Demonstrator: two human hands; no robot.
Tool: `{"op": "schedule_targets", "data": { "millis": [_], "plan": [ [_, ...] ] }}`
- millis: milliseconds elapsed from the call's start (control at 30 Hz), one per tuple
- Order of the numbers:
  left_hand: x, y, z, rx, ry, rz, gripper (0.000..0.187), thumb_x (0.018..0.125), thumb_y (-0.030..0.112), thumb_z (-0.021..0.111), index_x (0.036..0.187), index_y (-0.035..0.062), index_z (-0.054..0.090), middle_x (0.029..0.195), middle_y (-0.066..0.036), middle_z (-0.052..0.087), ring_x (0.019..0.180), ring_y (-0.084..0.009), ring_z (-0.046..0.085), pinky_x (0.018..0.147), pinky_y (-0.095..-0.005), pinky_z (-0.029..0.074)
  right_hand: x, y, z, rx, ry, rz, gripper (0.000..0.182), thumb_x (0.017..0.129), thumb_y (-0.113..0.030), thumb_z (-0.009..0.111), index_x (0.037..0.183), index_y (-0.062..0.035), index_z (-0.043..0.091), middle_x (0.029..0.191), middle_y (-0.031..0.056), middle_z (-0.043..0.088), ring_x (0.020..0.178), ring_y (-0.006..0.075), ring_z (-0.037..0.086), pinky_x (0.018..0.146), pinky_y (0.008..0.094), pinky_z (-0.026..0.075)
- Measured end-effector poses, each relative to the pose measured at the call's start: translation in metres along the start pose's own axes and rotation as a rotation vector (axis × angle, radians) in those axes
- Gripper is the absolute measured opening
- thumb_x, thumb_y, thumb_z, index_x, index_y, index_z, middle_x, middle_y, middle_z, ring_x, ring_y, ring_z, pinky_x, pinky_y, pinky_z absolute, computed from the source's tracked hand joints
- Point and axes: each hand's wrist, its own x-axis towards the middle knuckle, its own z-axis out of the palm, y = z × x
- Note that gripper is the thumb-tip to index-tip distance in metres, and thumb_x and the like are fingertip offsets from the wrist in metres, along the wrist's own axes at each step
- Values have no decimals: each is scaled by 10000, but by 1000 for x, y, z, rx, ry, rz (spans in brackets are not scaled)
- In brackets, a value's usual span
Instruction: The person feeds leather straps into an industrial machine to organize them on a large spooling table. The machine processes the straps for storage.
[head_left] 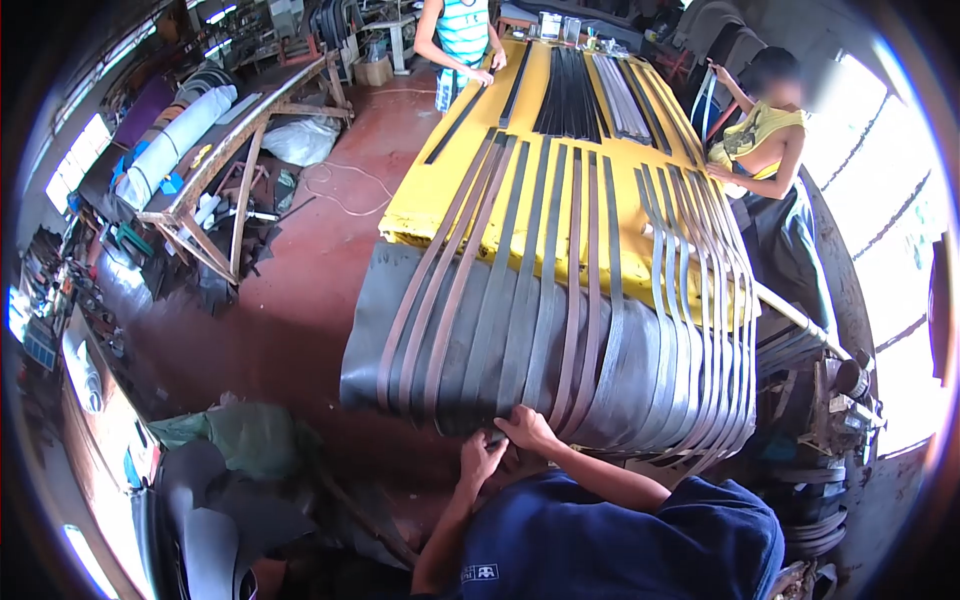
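Observation:
Long flat strips (487, 330), some dark grey and some brownish, hang side by side over a grey sheet (385, 290) at the near end of the yellow-covered table (420, 190). My left hand (482, 456) is just below the sheet's lower edge, its fingers closed around the small dark end of a strip. Close beside it, my right hand (528, 430) pinches at the same place, thumb and fingers together. The fingers partly hide the held end.
A person in a striped top (463, 35) handles a dark strip at the table's far left. Another person in a yellow top (765, 135) stands at the right side. A wooden bench (245, 135) with rolled material stands left; a pole (800, 320) sticks out right.

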Motion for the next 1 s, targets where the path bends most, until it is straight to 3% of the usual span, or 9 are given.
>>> {"op": "schedule_targets", "data": {
  "millis": [67,200,233,333,400,533,633,667,1000],
  "plan": [
    [-3,38,-29,-73,-150,46,283,736,151,728,912,-14,581,807,-128,656,684,-249,651,653,-336,508,-5,-13,-7,17,30,60,463,801,-418,647,851,40,599,782,152,649,778,284,653,677,384,495],
    [4,100,-78,-389,-465,-61,237,820,33,643,1026,-32,547,810,-77,659,736,-131,651,656,-275,511,7,-31,-26,1200,-149,166,275,895,-239,583,931,28,526,848,155,649,713,234,663,599,341,531],
    [6,112,-89,-438,-500,-69,255,826,37,640,1049,-37,540,809,-81,658,733,-132,652,655,-272,512,22,-32,-34,1275,-188,86,204,910,-167,557,982,17,503,874,146,651,725,253,664,591,345,543],
    [7,136,-116,-522,-511,-77,442,854,40,616,1195,-117,385,810,-118,647,667,-140,643,630,-260,517,51,-69,-85,1326,-148,-1,195,924,-166,531,1025,-2,497,887,121,663,755,220,671,604,330,558],
    [2,155,-130,-612,-422,-83,282,860,29,607,1108,-18,480,777,-87,630,628,-143,628,608,-267,511,76,-93,-122,1378,-132,-13,178,940,-131,479,1061,-1,468,892,136,654,763,232,669,633,335,571],
    [-7,177,-158,-614,-483,43,417,868,-10,575,1238,-84,397,790,-105,616,625,-139,627,599,-254,517,142,-126,-179,1559,-138,-97,229,936,-76,428,1075,104,403,905,207,565,774,270,626,658,371,556],
    [-17,193,-173,-604,-402,29,354,870,-26,564,1203,-66,451,791,-91,605,616,-132,622,579,-250,520,197,-143,-219,1510,-75,-102,246,931,-89,443,1066,116,422,907,233,574,778,278,635,686,350,575],
    [-19,197,-179,-601,-378,19,342,870,-29,563,1193,-70,456,794,-91,604,617,-132,622,576,-250,520,224,-140,-233,1503,-156,-120,293,958,-92,394,1187,65,300,1024,259,521,846,288,626,750,383,573],
    [-59,207,-232,-589,-195,-71,174,833,9,633,974,-78,581,719,-142,668,677,-194,668,631,-291,537,324,-189,-341,1399,36,-123,257,960,-61,352,1152,105,390,981,253,610,836,281,662,789,358,579]
  ]
}}
